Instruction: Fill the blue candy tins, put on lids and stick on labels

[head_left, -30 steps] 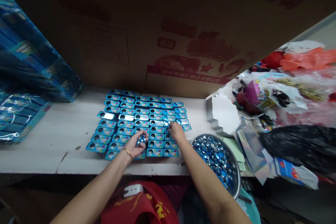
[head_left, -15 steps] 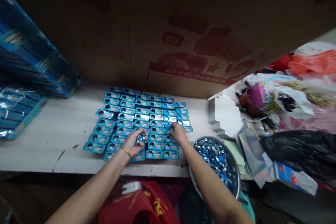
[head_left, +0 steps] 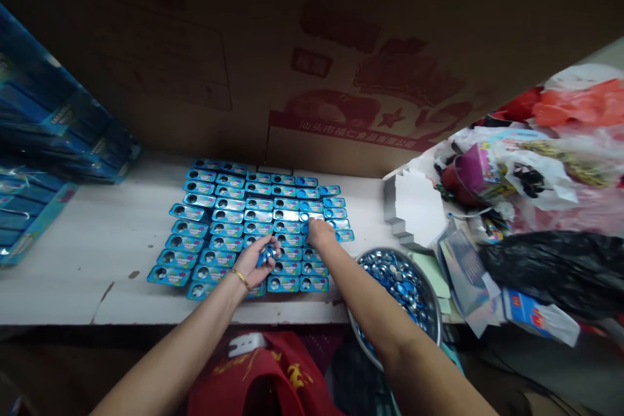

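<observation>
the right hand [head_left: 319, 233] lies palm down on the grid of blue tins [head_left: 229, 218], fingers curled low and pressing on a tin in the fifth column, toward the right side of the block; whether it pinches anything beneath cannot be told. the left hand [head_left: 258, 260] sits just beside it, lower and to the left, palm up and half closed, gripping a few small round blue pieces [head_left: 266, 253] between thumb and fingers, with a thin bracelet [head_left: 240, 277] at the wrist. the tins lie flat in close rows, touching one another, on the white table [head_left: 97, 253]. bare table opens wide to the left of the grid, and a narrower strip runs between the bottom row and the table's front edge. behind the tins a cardboard box [head_left: 312, 78] rises like a wall, close to the top row. to the right, near the right forearm, a metal bowl [head_left: 436, 328] full of the same round pieces overhangs the table edge, with a white folded carton [head_left: 414, 208] just beyond it. stacked blue packs [head_left: 43, 143] crowd the far left.
</observation>
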`<action>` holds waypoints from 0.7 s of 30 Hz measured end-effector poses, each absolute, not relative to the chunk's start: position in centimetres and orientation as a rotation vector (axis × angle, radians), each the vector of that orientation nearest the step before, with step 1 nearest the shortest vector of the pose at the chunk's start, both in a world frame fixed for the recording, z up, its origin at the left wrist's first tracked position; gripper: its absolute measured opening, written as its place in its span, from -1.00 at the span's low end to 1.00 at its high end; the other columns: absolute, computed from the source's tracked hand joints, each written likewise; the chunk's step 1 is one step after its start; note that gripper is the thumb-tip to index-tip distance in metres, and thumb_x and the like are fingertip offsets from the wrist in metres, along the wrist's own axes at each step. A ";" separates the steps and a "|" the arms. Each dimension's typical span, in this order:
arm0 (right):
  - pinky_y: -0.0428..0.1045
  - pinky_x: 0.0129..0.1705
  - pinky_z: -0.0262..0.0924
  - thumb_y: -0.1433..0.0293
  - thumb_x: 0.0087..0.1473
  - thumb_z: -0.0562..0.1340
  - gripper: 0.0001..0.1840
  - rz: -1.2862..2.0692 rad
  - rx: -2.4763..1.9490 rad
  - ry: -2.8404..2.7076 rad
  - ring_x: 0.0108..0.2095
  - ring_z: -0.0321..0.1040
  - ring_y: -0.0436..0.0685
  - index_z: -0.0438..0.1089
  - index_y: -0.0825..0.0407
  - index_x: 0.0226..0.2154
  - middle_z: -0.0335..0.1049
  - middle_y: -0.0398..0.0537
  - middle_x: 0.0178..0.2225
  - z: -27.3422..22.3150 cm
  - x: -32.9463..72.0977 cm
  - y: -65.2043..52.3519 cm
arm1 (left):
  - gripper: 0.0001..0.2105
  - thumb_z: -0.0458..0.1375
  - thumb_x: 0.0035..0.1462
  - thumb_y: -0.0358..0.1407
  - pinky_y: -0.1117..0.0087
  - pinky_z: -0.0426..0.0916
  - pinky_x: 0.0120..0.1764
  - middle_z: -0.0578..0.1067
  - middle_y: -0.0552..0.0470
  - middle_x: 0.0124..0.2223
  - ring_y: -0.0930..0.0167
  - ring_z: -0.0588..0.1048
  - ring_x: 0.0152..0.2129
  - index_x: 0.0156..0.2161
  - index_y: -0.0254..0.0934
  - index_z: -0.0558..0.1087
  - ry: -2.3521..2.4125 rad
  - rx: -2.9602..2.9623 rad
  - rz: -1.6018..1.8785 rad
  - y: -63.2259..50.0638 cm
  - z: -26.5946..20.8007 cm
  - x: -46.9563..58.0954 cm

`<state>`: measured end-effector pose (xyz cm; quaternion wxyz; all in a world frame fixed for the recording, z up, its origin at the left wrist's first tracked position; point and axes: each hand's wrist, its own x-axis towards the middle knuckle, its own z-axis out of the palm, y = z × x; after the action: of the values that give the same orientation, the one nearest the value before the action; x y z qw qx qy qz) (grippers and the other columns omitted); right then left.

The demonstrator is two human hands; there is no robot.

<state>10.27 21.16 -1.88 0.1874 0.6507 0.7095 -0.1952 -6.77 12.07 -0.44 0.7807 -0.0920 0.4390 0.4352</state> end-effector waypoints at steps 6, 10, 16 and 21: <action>-0.09 -0.25 0.10 0.35 -0.11 0.21 -0.74 -0.617 1.864 2.203 -0.23 0.28 0.09 0.32 0.03 -0.27 0.33 -0.02 -0.25 1.2 9.9 18.5 | -0.86 0.04 0.03 -0.32 0.39 0.41 -0.39 0.43 -0.09 -0.41 0.40 0.46 -0.41 -0.40 -0.40 0.34 0.892 -0.259 0.992 12.1 -0.6 -5.7; -0.12 -0.19 0.06 0.36 0.01 0.10 -0.75 -0.874 1.722 2.716 -0.21 0.21 0.02 0.31 -0.08 -0.20 0.26 -0.11 -0.23 2.3 8.2 14.4 | -0.87 -0.02 0.05 -0.37 0.34 0.41 -0.42 0.44 -0.02 -0.46 0.44 0.45 -0.52 -0.38 -0.39 0.34 0.856 -0.254 1.038 11.7 -1.2 -5.4; -0.11 -0.21 0.06 0.50 -0.13 0.19 -0.78 -1.071 1.748 2.680 -0.26 0.20 0.03 0.38 -0.03 -0.34 0.27 -0.12 -0.35 1.3 8.3 12.6 | -0.86 -0.02 0.03 -0.39 0.31 0.40 -0.44 0.46 -0.05 -0.46 0.40 0.45 -0.54 -0.39 -0.41 0.35 0.735 -0.203 0.944 10.8 -1.3 -4.4; -0.14 -0.30 0.08 0.50 -0.11 0.15 -0.91 -1.056 2.173 2.460 -0.37 0.24 0.00 0.35 0.06 -0.46 0.32 -0.13 -0.41 0.2 11.9 13.4 | -0.88 0.02 0.01 -0.37 0.28 0.40 -0.30 0.47 -0.17 -0.34 0.30 0.47 -0.34 -0.38 -0.42 0.35 0.798 -0.262 0.911 10.2 -1.5 -4.5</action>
<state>11.88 13.43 0.19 -0.1527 0.6229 0.7050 -0.3026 -4.51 10.19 -1.52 0.8143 -0.1228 0.3738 0.4268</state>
